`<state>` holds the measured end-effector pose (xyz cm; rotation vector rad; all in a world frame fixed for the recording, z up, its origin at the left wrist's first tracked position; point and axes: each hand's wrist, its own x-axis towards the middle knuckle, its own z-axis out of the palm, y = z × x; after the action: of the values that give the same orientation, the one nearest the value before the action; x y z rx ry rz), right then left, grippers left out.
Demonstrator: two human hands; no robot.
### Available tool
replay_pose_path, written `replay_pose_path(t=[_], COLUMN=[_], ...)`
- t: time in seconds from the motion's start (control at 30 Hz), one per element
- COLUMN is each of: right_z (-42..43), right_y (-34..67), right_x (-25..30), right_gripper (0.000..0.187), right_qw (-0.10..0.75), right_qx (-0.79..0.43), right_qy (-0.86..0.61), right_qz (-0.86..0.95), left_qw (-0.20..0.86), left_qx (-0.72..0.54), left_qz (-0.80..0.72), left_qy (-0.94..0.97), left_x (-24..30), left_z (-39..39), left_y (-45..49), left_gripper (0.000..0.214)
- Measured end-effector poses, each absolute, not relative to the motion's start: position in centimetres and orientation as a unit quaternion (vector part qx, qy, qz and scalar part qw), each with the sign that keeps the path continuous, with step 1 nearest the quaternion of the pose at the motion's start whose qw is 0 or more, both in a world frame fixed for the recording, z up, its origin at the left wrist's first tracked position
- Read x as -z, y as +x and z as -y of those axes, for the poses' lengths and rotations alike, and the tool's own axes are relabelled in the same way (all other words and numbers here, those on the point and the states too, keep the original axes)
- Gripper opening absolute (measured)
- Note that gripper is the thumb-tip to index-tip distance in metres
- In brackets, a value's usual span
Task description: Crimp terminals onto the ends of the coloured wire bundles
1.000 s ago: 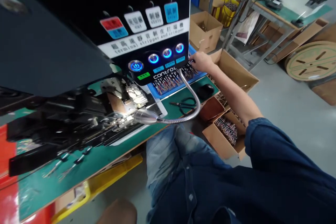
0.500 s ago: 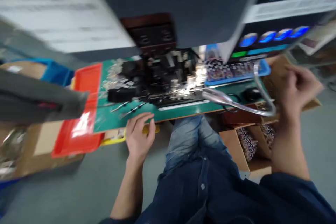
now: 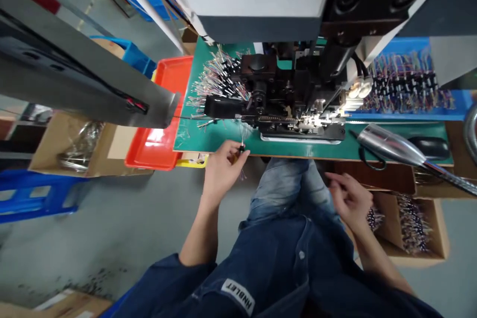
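My left hand (image 3: 223, 171) is closed at the front edge of the green tabletop (image 3: 233, 145). Thumb and fingers pinch a short wire bundle (image 3: 242, 148) with a black sleeve. Its pale strands fan upward toward the machine, and coloured ends hang below. Just beyond stands a black-and-metal machine (image 3: 298, 109), lit at its right. Left of it lies a pile of similar wire bundles (image 3: 219, 79) with black sleeves. My right hand (image 3: 350, 201) hovers beside my right thigh, index finger stretched out and the others partly curled. Nothing shows in it.
An orange-red tray (image 3: 149, 146) sits at the table's left. A blue tray (image 3: 460, 102) holds more wire bundles at the right. A metal flexible-neck lamp (image 3: 391, 144) and a dark mouse (image 3: 428, 147) occupy the right end. A cardboard box (image 3: 439, 228) with bundles stands below.
My left hand has gone from spread fingers at the table edge to pinching a wire bundle. My right hand has come in from the far right toward my lap. The view has shifted.
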<state>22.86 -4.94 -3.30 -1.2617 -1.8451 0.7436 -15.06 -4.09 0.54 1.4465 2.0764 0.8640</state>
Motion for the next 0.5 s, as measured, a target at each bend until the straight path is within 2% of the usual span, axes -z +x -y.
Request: replay_pose_path(t=[0.07,0.13,0.3,0.33,0.43,0.5], right_z=[5.0,4.7,4.0,3.8,3.4,3.4], right_y=[19.1,15.7,11.1,10.9,10.7,10.6], right_x=[3.2,3.3,3.4,3.3,2.9,2.7], right_gripper=[0.026,0.026,0.025,0.025,0.023,0.025], right_qw=[0.372,0.347,0.326,0.324,0.303,0.278], right_qx=[-0.342,-0.394,-0.477,-0.482,-0.516,-0.552], right_qy=[-0.449,-0.406,-0.339,-0.333,-0.347,-0.362], right_qz=[0.737,0.748,0.743,0.743,0.722,0.697], left_qw=[0.329,0.360,0.162,0.175,0.352,0.415], left_qx=[-0.378,-0.413,-0.406,-0.403,-0.419,-0.449], left_qz=[-0.726,-0.715,-0.777,-0.771,-0.713,-0.688], left_qy=[0.471,0.434,0.453,0.461,0.439,0.391], left_x=[0.1,0.5,0.0,-0.1,0.1,0.8], left_z=[5.0,5.1,3.7,3.7,4.8,5.9], left_y=[-14.6,-14.3,-14.6,-14.6,-14.0,-12.7], left_gripper=[0.028,0.030,0.022,0.020,0.023,0.028])
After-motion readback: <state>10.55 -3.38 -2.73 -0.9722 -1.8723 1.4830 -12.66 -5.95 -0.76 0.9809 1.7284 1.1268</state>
